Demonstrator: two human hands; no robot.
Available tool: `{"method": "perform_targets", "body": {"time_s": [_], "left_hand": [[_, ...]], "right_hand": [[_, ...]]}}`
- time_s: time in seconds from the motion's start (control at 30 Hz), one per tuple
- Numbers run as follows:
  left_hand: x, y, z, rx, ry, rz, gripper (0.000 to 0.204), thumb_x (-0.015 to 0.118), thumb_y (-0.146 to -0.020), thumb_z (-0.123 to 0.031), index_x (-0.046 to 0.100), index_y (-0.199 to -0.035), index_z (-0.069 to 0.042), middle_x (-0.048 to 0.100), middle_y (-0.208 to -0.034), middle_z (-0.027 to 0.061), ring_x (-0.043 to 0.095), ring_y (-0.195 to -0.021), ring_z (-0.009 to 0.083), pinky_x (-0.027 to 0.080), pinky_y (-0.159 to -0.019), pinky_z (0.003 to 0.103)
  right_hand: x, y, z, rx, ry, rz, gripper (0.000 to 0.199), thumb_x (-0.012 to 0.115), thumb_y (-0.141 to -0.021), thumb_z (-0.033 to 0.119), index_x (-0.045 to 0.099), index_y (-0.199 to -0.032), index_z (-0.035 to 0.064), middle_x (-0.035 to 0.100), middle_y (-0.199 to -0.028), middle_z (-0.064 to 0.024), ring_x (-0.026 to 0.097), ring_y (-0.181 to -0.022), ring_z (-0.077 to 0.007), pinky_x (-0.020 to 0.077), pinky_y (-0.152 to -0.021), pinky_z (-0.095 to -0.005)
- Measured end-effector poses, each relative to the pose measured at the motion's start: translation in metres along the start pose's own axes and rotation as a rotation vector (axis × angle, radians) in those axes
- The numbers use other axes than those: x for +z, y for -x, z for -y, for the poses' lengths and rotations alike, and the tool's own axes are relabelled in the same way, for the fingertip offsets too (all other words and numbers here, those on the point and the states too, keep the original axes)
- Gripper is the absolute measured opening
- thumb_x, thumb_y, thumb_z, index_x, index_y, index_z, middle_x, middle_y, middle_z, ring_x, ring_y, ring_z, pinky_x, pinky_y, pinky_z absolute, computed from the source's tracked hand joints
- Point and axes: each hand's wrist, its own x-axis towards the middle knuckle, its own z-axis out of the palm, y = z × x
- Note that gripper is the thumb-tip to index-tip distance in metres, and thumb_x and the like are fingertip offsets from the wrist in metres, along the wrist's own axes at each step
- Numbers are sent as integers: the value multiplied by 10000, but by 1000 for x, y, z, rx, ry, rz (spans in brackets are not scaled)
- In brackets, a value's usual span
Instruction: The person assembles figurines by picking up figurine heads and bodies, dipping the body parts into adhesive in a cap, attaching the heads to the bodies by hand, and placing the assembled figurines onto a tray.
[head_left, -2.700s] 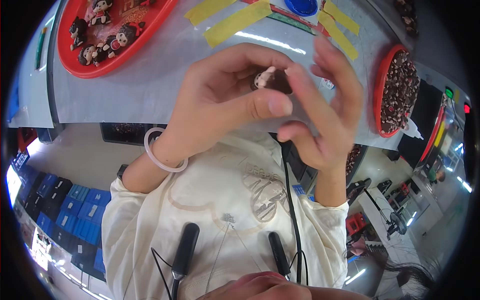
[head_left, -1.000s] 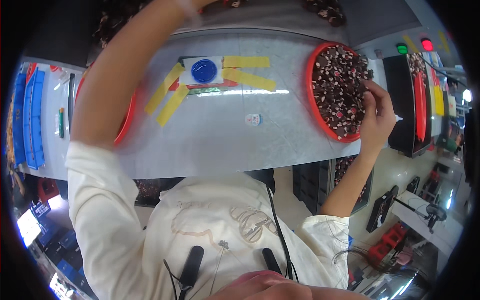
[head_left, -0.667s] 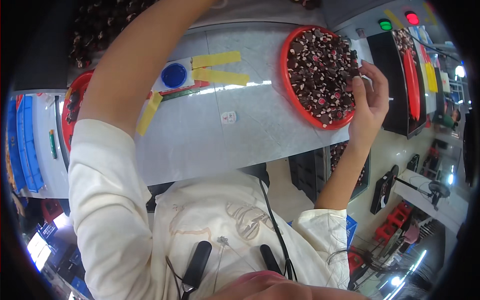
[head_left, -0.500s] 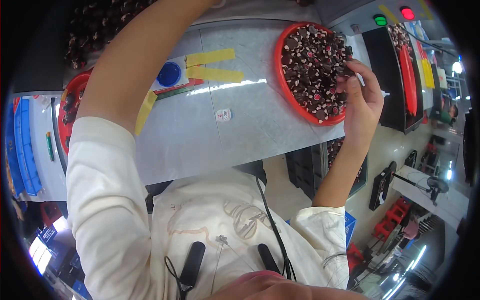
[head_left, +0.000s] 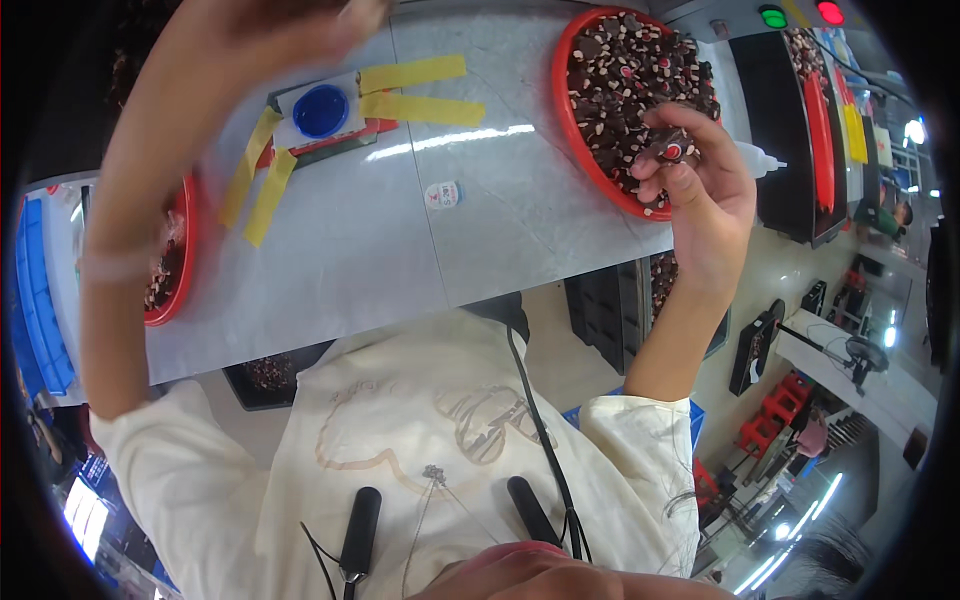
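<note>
My right hand (head_left: 712,205) is at the right side of a red round tub (head_left: 570,130) heaped with small dark brown pieces that have pale tips. Its thumb and fingers pinch one small dark brown part (head_left: 674,152), which shows a red spot with a pale rim. My left hand (head_left: 310,35), smeared by motion, is raised at the top edge, above and left of a blue round disc (head_left: 321,111). Its fingers are too blurred to read. The disc sits on a small pad held to the grey table by yellow tape strips (head_left: 415,72).
A second red tub (head_left: 182,265), holding similar pieces, stands on the left, partly behind my left forearm. A small white label (head_left: 443,194) lies mid-table. A white nozzle bottle (head_left: 757,160) is beside my right hand. Green (head_left: 773,16) and red (head_left: 829,12) lit buttons sit at upper right.
My left arm has swung back, bringing the hand into view at the top and uncovering the taped pad. My right hand has drawn a dark part up from the pile toward me.
</note>
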Motion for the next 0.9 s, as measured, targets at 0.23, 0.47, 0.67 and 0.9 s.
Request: {"method": "perform_targets", "body": {"time_s": [0.23,0.47,0.67,0.9], "left_hand": [[35,133,-4,-258,939,-87,369,681,-742,-68,535,-1059,52,518,-1064,136,542,-941,189,457,-817,292],[77,150,8,-347,1194,-200,314,610,-767,46,530,-1070,48,518,-1067,104,543,-929,159,442,-847,292],[77,149,17,-217,1199,-150,298,615,-786,3,538,-1074,25,512,-1070,115,545,-937,173,460,-820,284],[75,149,18,-155,1092,-81,300,624,-806,-23,545,-1093,9,512,-1096,125,540,-978,194,483,-802,282]], "right_hand": [[34,-17,-6,-20,95,107,350,656,-769,25,545,-1083,-82,587,-1039,-161,614,-812,-176,527,-703,-267],[82,-38,-11,33,141,302,377,671,-736,-23,552,-1090,-75,533,-1139,-166,603,-873,-180,533,-729,-272],[116,-64,-16,-219,510,354,321,648,-726,-83,595,-1041,-49,621,-1008,-101,608,-853,-141,488,-744,-236],[192,-84,1,-343,1168,450,220,698,-622,-4,632,-829,-36,629,-827,-144,630,-683,-260,511,-613,-304]]}}
